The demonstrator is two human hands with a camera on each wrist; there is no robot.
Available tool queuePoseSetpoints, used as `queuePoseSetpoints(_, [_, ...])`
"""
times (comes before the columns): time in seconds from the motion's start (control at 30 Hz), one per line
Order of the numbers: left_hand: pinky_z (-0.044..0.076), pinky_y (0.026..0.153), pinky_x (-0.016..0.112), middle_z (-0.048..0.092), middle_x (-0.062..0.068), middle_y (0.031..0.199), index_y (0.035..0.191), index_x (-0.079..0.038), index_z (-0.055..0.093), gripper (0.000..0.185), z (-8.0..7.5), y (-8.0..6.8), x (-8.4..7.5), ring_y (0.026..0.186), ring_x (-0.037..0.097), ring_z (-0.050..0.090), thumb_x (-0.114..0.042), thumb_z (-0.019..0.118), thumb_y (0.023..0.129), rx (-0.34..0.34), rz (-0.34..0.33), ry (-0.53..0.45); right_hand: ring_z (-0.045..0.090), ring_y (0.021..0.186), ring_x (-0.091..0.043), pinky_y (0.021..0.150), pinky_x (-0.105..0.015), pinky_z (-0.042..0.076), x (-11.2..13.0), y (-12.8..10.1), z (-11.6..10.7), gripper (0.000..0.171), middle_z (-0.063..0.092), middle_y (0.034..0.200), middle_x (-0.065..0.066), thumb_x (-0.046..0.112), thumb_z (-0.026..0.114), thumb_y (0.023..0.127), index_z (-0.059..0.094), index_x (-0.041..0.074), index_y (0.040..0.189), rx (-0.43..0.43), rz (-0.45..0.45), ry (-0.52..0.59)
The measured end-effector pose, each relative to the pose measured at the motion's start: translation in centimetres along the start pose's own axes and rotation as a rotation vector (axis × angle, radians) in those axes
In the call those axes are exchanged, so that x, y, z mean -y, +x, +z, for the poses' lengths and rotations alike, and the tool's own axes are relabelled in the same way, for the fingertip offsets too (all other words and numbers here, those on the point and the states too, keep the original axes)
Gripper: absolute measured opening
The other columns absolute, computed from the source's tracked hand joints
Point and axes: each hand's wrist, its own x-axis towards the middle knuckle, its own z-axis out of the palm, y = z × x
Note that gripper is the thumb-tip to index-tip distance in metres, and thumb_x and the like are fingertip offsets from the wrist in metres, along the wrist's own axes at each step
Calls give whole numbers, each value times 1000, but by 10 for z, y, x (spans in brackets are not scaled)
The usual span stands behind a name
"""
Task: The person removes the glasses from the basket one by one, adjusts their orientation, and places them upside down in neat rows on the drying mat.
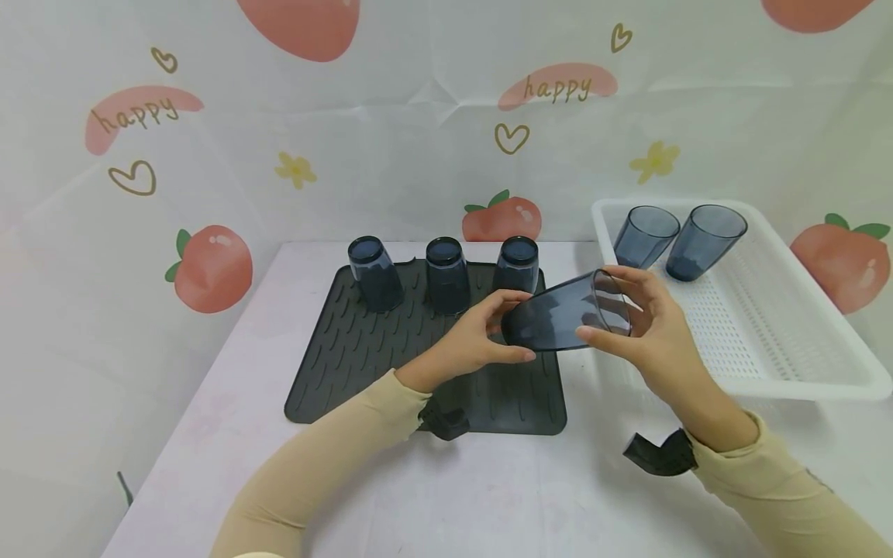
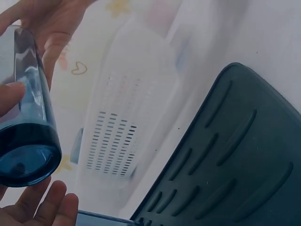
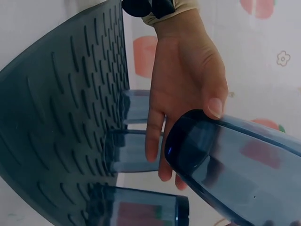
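Strawberry-print backdrop behind the bench (image 1: 488, 496); my left hand (image 1: 474, 341) and right hand (image 1: 649, 333) both curl their fingers around a tilted blue tumbler (image 1: 565, 314), held between them above the dark mat (image 1: 363, 364).

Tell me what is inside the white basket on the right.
The white basket holds two blue cups, mouths up, leaning at its far end. The rest of its perforated floor shows bare; the part behind the right hand is covered.
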Motion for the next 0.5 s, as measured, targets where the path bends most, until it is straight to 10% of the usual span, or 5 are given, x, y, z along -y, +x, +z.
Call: queuePoseSetpoints(0.5, [52,87,23,48,10,135,139,-9,44,72,3,-6,6,107,19,53,0,78,77,-36,38,-54,58,109,-11,83,-15,54,-3,-1,10,71,51,128,0,-16,70,77,44,11,137,35,-47,129])
